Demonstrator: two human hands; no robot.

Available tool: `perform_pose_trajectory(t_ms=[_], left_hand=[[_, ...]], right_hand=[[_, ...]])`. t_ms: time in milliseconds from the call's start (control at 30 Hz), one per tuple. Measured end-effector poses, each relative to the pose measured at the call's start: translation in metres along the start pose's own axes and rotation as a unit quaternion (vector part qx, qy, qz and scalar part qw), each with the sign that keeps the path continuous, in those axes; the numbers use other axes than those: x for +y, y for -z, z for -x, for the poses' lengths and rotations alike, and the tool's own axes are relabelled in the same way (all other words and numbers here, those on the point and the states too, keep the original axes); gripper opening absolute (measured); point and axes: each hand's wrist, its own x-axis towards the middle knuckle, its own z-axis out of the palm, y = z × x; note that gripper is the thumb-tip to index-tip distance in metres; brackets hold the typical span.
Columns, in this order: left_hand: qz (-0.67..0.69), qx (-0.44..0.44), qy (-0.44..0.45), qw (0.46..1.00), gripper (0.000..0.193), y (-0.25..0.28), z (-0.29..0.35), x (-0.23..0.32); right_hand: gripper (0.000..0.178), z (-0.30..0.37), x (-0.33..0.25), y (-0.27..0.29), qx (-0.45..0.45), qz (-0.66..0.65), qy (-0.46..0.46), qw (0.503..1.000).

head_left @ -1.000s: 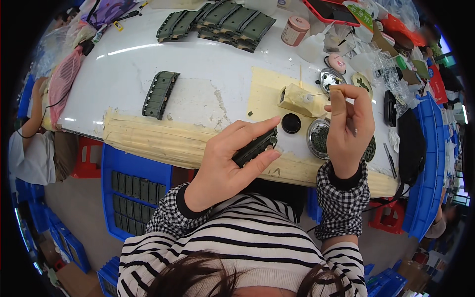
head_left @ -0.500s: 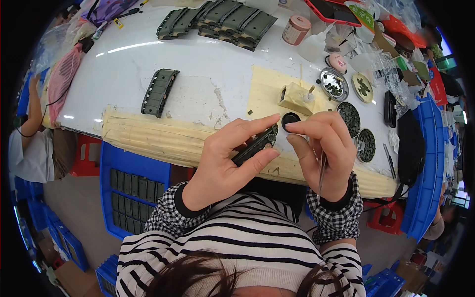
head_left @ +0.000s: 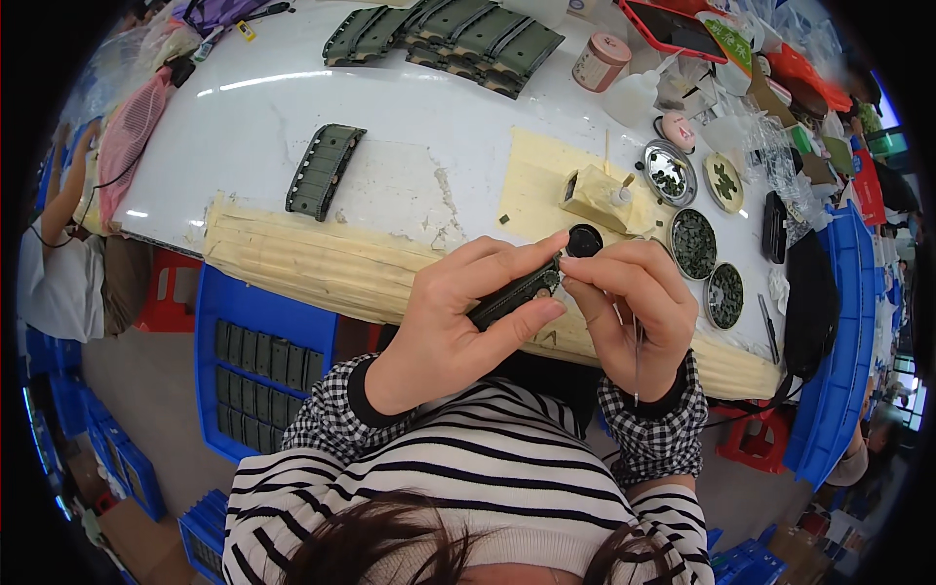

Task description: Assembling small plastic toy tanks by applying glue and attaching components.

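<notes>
Head view: round tins (head_left: 693, 243) hold dark green pieces beside the right hand (head_left: 629, 317).

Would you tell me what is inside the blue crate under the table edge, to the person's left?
The blue crate holds rows of dark green flat pieces laid side by side. Its right end is hidden behind the person's left sleeve, so nothing shows there.

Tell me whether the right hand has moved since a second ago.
Yes. The right hand has dropped from beside the round metal dishes down and left to the dark green strip held in the left hand, below the black disc.
</notes>
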Motion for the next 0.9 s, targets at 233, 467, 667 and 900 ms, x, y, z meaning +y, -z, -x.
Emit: perform_pose_trajectory(t_ms=[233, 467, 667, 900], left_hand=[[0.006, 0.011, -0.009, 1.0, 0.048, -0.002, 0.0, 0.0], [0.0, -0.002, -0.014, 1.0, 0.047, -0.001, 0.0, 0.0], [-0.002, -0.005, -0.005, 1.0, 0.047, -0.001, 0.001, 0.001], [0.054, 0.0, 0.035, 0.998, 0.046, 0.002, 0.001, 0.0]], right_hand=[[0.027, 0.002, -0.002, -0.002, 0.01, -0.002, -0.017, 1.0], [0.027, 0.0, -0.003, 0.0, -0.001, -0.003, -0.012, 1.0], [0.026, -0.005, -0.001, 0.002, -0.01, -0.004, 0.008, 1.0], [0.026, -0.008, -0.004, -0.003, 0.001, -0.009, 0.001, 1.0]])
